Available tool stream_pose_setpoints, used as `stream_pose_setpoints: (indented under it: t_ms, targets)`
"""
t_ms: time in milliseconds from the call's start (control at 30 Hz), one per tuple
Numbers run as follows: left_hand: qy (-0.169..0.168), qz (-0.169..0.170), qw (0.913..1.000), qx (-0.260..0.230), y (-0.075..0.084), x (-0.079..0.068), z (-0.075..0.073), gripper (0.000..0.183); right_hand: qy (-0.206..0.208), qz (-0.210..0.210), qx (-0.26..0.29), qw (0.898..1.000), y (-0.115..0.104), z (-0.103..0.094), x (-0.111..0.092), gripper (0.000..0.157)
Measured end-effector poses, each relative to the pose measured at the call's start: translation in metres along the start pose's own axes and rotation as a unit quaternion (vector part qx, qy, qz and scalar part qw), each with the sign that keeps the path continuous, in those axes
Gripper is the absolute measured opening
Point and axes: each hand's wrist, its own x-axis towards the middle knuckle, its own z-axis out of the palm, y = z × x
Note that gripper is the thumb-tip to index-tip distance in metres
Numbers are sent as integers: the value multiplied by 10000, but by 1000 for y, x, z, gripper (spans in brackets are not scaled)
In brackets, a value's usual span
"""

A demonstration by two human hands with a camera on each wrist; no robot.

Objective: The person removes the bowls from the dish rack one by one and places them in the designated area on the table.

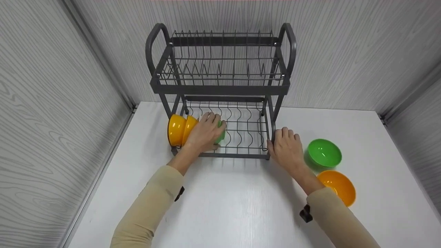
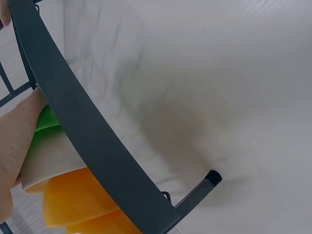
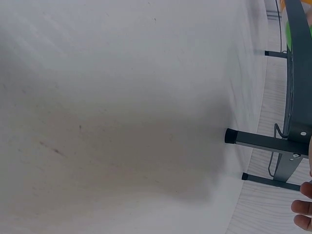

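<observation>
My left hand (image 1: 206, 132) grips a green bowl (image 1: 220, 133) on the lower tier of a dark dish rack (image 1: 220, 90). Mostly covered by that hand in the head view, a white bowl (image 2: 53, 161) sits between the green one and two orange bowls (image 1: 175, 130). These bowls stand on their sides in a row at the rack's left end. At the rack's front right corner, my right hand (image 1: 287, 146) holds the frame, thumb on the inner side and fingers on the outer. Only some of its fingertips (image 3: 303, 207) show in the right wrist view.
To the right of the rack, a second green bowl (image 1: 324, 153) and another orange bowl (image 1: 339, 187) rest upright on the white table (image 1: 227, 206); the right forearm partly covers the orange one. Wood-grain panels (image 1: 344, 51) enclose the back and sides.
</observation>
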Motion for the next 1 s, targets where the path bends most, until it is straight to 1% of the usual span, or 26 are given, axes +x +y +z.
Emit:
stream_pose_setpoints:
  t_ms: [133, 267, 533, 733, 833, 1000]
  targets:
    - [23, 29, 10000, -45, 0, 0, -3, 92, 25, -25, -79, 10000, -1, 0, -1, 42]
    - [49, -24, 9998, -184, -1, -1, -4, 91, 46, -23, -120, 9999, -2, 0, -1, 41]
    - [261, -99, 9991, -332, 2, -4, -7, 89, 17, 4, -52, 10000, -1, -1, -2, 41]
    - [617, -200, 9968, -462, 5, -8, -9, 84, -36, 22, -6, 10000, -2, -1, -1, 42]
    - [869, -296, 9943, -548, 7, -10, -11, 81, -60, 27, 6, 10000, -2, -2, 0, 43]
    - [1321, -418, 9884, -624, 13, -11, -14, 81, -68, 27, 2, 10000, -1, -1, -1, 42]
